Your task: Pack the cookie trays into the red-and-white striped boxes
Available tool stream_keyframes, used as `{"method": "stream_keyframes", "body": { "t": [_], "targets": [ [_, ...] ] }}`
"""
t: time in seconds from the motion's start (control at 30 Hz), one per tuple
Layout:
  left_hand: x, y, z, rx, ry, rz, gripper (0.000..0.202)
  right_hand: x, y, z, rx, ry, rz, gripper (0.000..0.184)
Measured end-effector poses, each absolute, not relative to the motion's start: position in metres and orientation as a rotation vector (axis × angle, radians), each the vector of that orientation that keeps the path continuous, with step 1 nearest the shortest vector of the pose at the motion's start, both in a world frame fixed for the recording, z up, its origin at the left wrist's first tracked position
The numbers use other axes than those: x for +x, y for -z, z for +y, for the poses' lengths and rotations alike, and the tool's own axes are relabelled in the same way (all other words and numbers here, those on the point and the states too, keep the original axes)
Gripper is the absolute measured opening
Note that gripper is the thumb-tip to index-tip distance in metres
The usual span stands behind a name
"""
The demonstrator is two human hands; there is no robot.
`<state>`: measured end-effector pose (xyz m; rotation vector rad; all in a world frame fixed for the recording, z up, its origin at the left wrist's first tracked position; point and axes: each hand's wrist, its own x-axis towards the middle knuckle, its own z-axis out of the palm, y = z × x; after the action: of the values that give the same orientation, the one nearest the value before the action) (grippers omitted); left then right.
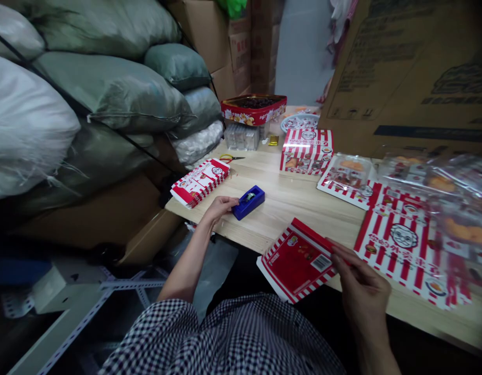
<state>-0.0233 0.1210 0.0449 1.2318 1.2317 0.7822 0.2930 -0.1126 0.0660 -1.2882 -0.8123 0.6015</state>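
Note:
My left hand reaches forward, thumb and fingers pinched together at the near left end of a blue tape dispenser on the table. Whether a strip of tape is between those fingertips is too small to see. A small roll sits inside the dispenser. My right hand grips the right edge of a flat red-and-white striped paper box, held tilted above the table's front edge with its barcode side up. Left of the dispenser lies a stack of similar flat boxes.
Yellow-handled scissors lie behind the stack. An upright striped box and a red tin stand farther back. To the right are flat striped packaging and clear plastic packs. A big carton and piled sacks flank the table.

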Motion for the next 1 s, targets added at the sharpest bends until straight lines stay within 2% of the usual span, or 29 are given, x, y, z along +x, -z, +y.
{"method": "stream_keyframes", "body": {
  "t": [0.33, 0.53, 0.7, 0.8, 0.93, 1.0],
  "targets": [
    [-0.037, -0.010, 0.093, 1.170, -1.004, 1.166, 0.044, 0.285, -0.066, -0.109, -1.267, -0.696, -0.712, 0.020],
    [-0.039, -0.006, 0.085, 1.323, -1.105, 1.308, 0.029, 0.277, -0.101, -0.107, -1.201, -0.603, -0.669, 0.021],
    [-0.021, -0.042, 0.057, 1.402, -1.214, 1.381, 0.021, 0.269, -0.131, -0.108, -1.241, -0.190, -0.853, 0.016],
    [0.015, -0.082, 0.026, 1.430, -1.247, 1.293, 0.023, 0.265, -0.121, -0.103, -1.260, -0.174, -1.060, 0.019],
    [0.074, -0.129, -0.014, 1.317, -1.171, 1.012, 0.023, 0.261, -0.099, -0.097, -1.283, -0.156, -1.247, 0.031],
    [0.096, -0.139, -0.023, 1.202, -1.103, 0.896, 0.035, 0.259, -0.095, -0.097, -1.273, -0.145, -1.296, 0.036]
  ]
}}
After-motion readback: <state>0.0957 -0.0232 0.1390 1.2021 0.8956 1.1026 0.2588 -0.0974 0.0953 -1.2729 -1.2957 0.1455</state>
